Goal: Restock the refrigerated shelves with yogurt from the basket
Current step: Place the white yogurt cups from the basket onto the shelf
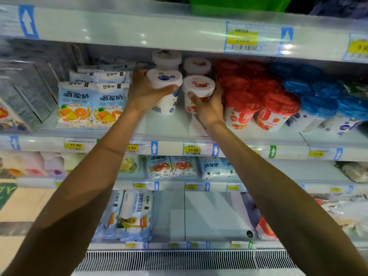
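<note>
The left hand (pixel 145 92) is wrapped around a white yogurt cup with a blueberry lid (pixel 165 80), thumb across the front just under the lid and fingers behind it. Close beside it, the right hand (pixel 209 108) grips a white yogurt cup with a strawberry lid (pixel 199 85) the same way, thumb in front and fingers round the far side. The two cups stand upright, nearly touching, between the hands and low over the white shelf (pixel 165 124); whether their bases rest on it cannot be told. Directly behind each held cup sits a matching one, a rear blueberry cup (pixel 166 57) and a rear strawberry cup (pixel 197 65). Just outside the right hand are red-lidded cups (pixel 258 94), and beyond those blue-lidded cups (pixel 322 96). Just outside the left hand stand yogurt pouches with orange and pineapple pictures (pixel 91 104). Below the wrists, yellow price tags (pixel 192 149) line the shelf edge.
</note>
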